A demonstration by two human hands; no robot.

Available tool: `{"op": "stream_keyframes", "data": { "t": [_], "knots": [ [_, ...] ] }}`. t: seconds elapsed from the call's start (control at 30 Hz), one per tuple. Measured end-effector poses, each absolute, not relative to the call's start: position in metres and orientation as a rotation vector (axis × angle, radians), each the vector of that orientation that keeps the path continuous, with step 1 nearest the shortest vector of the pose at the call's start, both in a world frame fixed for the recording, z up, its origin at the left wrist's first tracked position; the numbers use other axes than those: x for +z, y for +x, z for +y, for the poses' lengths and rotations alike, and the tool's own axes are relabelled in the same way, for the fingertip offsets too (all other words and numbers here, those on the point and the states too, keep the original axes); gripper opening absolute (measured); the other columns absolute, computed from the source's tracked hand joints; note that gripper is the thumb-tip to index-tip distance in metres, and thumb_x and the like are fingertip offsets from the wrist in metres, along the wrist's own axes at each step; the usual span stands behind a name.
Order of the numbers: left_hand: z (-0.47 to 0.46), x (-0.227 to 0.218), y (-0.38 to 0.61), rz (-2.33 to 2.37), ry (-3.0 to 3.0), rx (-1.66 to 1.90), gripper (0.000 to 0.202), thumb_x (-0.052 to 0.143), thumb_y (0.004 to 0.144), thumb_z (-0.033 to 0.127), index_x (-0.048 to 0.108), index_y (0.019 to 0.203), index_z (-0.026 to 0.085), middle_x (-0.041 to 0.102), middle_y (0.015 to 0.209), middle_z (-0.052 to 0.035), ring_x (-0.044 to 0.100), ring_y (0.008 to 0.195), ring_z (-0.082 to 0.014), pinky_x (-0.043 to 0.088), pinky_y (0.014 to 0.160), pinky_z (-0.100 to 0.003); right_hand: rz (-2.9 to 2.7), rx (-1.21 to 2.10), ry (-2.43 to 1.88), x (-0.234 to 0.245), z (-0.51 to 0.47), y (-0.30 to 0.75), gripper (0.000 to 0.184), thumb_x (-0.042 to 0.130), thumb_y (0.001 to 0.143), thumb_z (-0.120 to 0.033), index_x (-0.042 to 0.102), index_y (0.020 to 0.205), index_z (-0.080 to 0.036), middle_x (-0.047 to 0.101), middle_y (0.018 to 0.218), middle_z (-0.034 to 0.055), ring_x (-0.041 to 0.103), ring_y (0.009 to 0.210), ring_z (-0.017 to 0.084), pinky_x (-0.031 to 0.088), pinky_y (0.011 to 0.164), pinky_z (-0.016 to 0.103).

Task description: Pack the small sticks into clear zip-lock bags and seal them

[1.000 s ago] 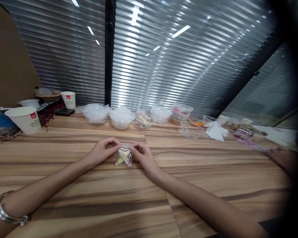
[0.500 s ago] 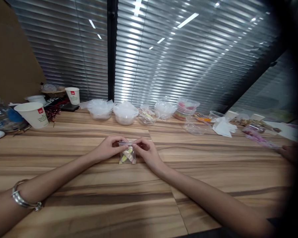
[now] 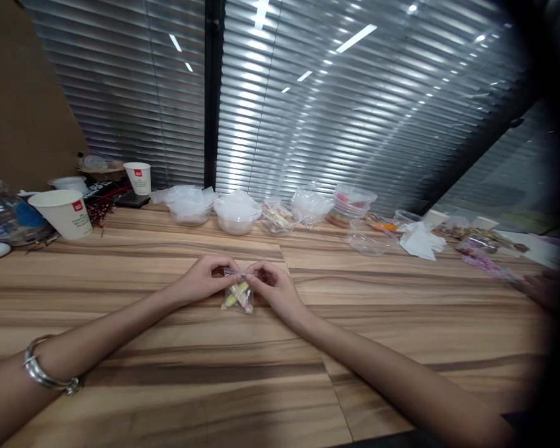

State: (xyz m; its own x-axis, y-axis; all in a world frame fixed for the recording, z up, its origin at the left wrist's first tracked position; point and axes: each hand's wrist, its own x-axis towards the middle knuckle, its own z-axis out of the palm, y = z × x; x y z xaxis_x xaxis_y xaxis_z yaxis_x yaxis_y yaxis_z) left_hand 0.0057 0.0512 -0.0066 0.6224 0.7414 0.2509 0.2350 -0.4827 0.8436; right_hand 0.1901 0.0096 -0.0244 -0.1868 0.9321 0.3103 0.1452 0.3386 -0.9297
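Note:
A small clear zip bag (image 3: pixel 238 300) with yellow and whitish pieces inside is held just over the wooden table (image 3: pixel 177 367), its strip along the top. My left hand (image 3: pixel 206 278) pinches the left end of that strip between thumb and fingers. On the other end, my right hand (image 3: pixel 274 287) pinches the strip the same way, the two thumbs close together. A silver bangle (image 3: pixel 44 372) circles my left wrist. What the pieces in the bag are, I cannot make out.
Along the back stand plastic-wrapped bowls (image 3: pixel 237 213), an open clear container (image 3: pixel 366 239), and white tissue (image 3: pixel 421 239). Paper cups (image 3: pixel 68 214), a bottle (image 3: pixel 4 218) and a dark phone-like slab (image 3: pixel 131 199) sit at left. Another person's hand (image 3: pixel 541 288) touches pink-patterned wrap (image 3: pixel 488 261) at right.
The bag has tilted slightly, its bottom shifting left and down a little. My thumbs have moved a bit closer together on its top strip. The other person's hand has moved slightly left.

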Motion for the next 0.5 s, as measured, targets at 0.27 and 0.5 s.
{"op": "stream_keyframes", "data": {
  "t": [0.27, 0.5],
  "knots": [
    [0.0507, -0.0062, 0.0051, 0.759, 2.057, 0.754, 0.027, 0.056, 0.078, 0.039, 0.066, 0.077, 0.013, 0.063, 0.067, -0.0015, 0.051, 0.057, -0.0106, 0.037, 0.049, -0.018, -1.611, 0.971, -1.022, -0.0286, 0.0105, 0.1908, 0.017, 0.059, 0.078, -0.035, 0.063, 0.083, -0.019, 0.063, 0.079, 0.0031, 0.057, 0.072, 0.016, 0.043, 0.063, 0.026],
    [0.0501, -0.0043, 0.0052, 0.756, 2.045, 0.734, 0.027, 0.056, 0.078, 0.039, 0.066, 0.075, 0.014, 0.063, 0.067, -0.0017, 0.052, 0.060, -0.0116, 0.039, 0.053, -0.019, -1.624, 0.941, -1.051, -0.0241, 0.0086, 0.1895, 0.015, 0.059, 0.078, -0.033, 0.062, 0.080, -0.018, 0.063, 0.078, 0.0036, 0.056, 0.072, 0.016, 0.043, 0.063, 0.026]
  ]
}}
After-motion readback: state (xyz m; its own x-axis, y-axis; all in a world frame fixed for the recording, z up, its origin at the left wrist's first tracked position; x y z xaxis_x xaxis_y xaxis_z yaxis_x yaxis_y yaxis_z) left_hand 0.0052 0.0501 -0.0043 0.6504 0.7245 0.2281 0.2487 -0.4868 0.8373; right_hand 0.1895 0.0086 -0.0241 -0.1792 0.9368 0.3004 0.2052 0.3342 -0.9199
